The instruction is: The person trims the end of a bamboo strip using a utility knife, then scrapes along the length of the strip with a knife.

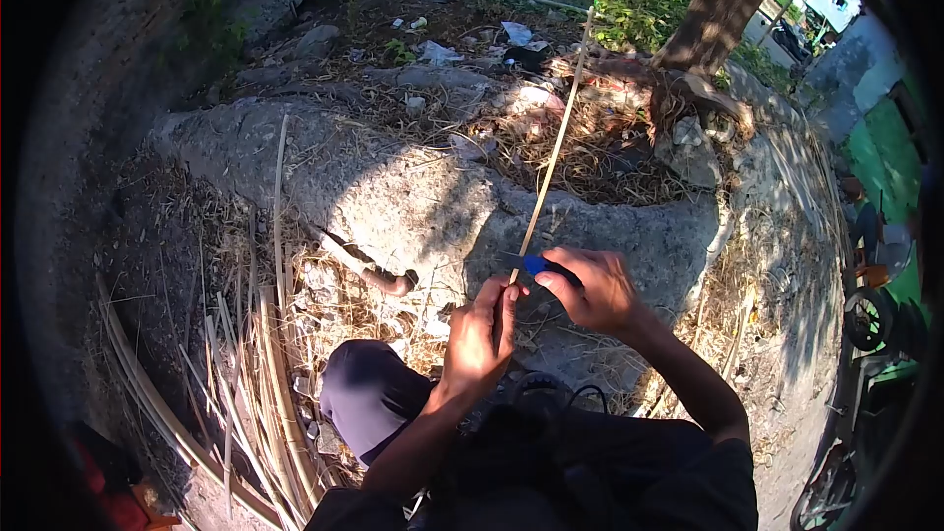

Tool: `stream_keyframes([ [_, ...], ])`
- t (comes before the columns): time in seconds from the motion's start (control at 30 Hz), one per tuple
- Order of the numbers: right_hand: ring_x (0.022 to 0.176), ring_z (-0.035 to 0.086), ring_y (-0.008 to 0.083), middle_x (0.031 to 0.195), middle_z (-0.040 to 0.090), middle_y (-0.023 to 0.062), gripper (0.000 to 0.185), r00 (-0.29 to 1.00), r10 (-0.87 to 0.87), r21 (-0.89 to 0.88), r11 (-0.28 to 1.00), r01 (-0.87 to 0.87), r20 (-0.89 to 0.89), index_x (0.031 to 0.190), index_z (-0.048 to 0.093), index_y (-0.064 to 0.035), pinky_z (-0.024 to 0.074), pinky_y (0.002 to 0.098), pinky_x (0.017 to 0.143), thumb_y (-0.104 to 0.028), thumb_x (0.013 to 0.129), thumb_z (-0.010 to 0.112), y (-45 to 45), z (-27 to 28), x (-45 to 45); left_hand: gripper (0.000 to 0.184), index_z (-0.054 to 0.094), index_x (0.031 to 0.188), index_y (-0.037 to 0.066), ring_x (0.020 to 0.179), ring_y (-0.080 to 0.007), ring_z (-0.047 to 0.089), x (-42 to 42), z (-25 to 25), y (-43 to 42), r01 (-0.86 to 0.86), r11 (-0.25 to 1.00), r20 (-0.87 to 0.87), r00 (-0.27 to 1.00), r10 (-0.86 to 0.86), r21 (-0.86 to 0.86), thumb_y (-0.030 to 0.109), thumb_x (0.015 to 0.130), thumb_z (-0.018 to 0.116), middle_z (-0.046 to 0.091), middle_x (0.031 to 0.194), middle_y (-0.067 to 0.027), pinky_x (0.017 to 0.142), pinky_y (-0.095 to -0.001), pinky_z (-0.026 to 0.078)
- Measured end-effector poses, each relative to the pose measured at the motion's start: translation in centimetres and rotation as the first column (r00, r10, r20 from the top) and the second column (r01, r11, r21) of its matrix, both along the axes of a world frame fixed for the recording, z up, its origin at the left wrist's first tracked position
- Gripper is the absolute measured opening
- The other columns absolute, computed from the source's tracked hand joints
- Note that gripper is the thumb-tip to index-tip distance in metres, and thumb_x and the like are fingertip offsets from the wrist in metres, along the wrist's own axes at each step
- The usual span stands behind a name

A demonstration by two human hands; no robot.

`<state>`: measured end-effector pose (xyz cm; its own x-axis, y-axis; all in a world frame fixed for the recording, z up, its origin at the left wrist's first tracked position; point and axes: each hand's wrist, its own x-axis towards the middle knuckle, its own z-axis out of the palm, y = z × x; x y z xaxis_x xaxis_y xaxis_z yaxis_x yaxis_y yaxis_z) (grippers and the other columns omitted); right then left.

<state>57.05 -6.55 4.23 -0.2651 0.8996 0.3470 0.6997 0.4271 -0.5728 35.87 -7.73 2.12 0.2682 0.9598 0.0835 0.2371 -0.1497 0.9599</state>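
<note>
One long pale strip point(554, 149) slants up and away across the rough stone ledge point(393, 172), its lower end pinched between the closed fingers of my left hand point(477, 342). On my right hand point(598, 289), the fingers curl snugly round a blue-handled knife point(534, 265), held at the strip just above the left; from here I cannot tell whether it bites. More strips point(270, 403) lie near my knee point(366, 395).

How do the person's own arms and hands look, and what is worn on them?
The left hand and right hand are bare, with no gloves or watch visible. Dark sleeves leave the forearms uncovered and show no clear markings.
</note>
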Motion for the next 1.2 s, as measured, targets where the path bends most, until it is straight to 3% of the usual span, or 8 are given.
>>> stream_keyframes([
  [0.43,0.075,0.076,0.0335,0.098,0.079,0.0073,0.028,0.993,-0.078,0.072,0.995,0.072,0.088,0.112,0.076,-0.0118,0.0593,0.0443,0.064,-0.035,0.096,0.078,0.9,-1.4,-0.3,0.017,0.061,0.112,0.000,0.051,-0.0212,0.059,0.1,-0.6,0.0,-0.053,0.998,-0.074,0.996,0.055,0.025,0.012,0.112,0.049,0.060,0.064,-0.0131,0.052,-0.0399,0.044],
  [0.6,0.070,0.075,0.0343,0.089,0.078,0.0100,0.027,0.993,-0.097,0.280,0.957,0.077,0.061,0.110,0.076,-0.0088,0.0581,0.0442,0.061,-0.030,0.095,0.080,2.1,-2.5,-0.2,0.017,0.061,0.111,0.001,0.054,-0.0264,0.061,0.0,-0.9,0.0,-0.045,0.996,-0.091,0.994,0.052,0.078,0.013,0.112,0.050,0.061,0.066,-0.0147,0.054,-0.0417,0.045],
  [0.73,0.065,0.071,0.0362,0.082,0.074,0.0148,0.033,0.859,-0.487,-0.044,0.866,0.499,0.154,0.106,0.075,-0.0081,0.0539,0.0459,0.059,-0.040,0.103,0.069,8.4,-1.2,8.7,0.015,0.061,0.111,0.002,0.058,-0.0317,0.064,0.6,-0.9,-2.0,0.061,0.998,-0.157,0.986,-0.060,0.000,0.013,0.112,0.051,0.061,0.069,-0.0173,0.056,-0.0436,0.045],
  [0.8,0.068,0.071,0.0381,0.082,0.074,0.0158,0.040,0.790,-0.599,0.173,0.799,0.577,0.134,0.108,0.077,-0.0097,0.0537,0.0474,0.063,-0.047,0.106,0.061,10.6,-2.5,11.8,0.013,0.061,0.111,0.003,0.059,-0.0339,0.064,1.0,-1.0,-2.3,0.064,0.998,-0.113,0.991,-0.065,-0.010,0.014,0.111,0.053,0.060,0.069,-0.0178,0.058,-0.0445,0.045],
  [0.93,0.079,0.073,0.0388,0.083,0.074,0.0192,0.047,0.676,-0.722,0.093,0.690,0.717,0.147,0.114,0.078,-0.0074,0.0540,0.0493,0.072,-0.049,0.109,0.056,12.7,-4.9,19.5,0.016,0.062,0.108,0.003,0.056,-0.0259,0.056,0.0,0.9,-1.9,0.084,0.994,-0.110,0.990,-0.091,-0.071,0.017,0.112,0.055,0.057,0.067,-0.0143,0.057,-0.0402,0.043],
  [1.03,0.061,0.060,0.0220,0.066,0.060,0.0046,0.053,0.667,-0.724,0.134,0.653,0.745,-0.177,0.106,0.076,-0.0026,0.0447,0.0379,0.060,-0.051,0.110,0.056,13.4,-4.4,21.6,0.020,0.064,0.107,0.003,0.057,-0.0141,0.049,-0.7,0.7,-0.7,0.081,0.992,-0.012,0.997,-0.082,-0.098,0.022,0.112,0.058,0.053,0.065,-0.0049,0.056,-0.0334,0.038],
  [1.1,0.059,0.051,0.0083,0.065,0.049,-0.0029,0.053,0.597,-0.680,-0.337,0.731,0.593,-0.426,0.110,0.075,-0.0052,0.0368,0.0294,0.054,-0.052,0.113,0.049,11.7,-3.1,20.1,0.027,0.067,0.106,0.003,0.063,-0.0033,0.040,-0.4,-0.8,-0.2,0.072,0.976,0.144,0.989,-0.042,-0.207,0.029,0.113,0.061,0.047,0.068,0.0072,0.057,-0.0257,0.032],
  [1.2,0.056,0.043,0.0035,0.066,0.045,-0.0043,0.049,0.629,-0.533,-0.489,0.831,0.265,-0.566,0.113,0.072,-0.0067,0.0306,0.0245,0.052,-0.048,0.115,0.047,8.7,0.2,12.2,0.028,0.064,0.109,0.005,0.055,-0.0026,0.040,-0.3,-1.9,0.6,0.176,0.940,0.332,0.940,-0.073,-0.293,0.032,0.114,0.058,0.049,0.069,0.0058,0.049,-0.0234,0.029],
])
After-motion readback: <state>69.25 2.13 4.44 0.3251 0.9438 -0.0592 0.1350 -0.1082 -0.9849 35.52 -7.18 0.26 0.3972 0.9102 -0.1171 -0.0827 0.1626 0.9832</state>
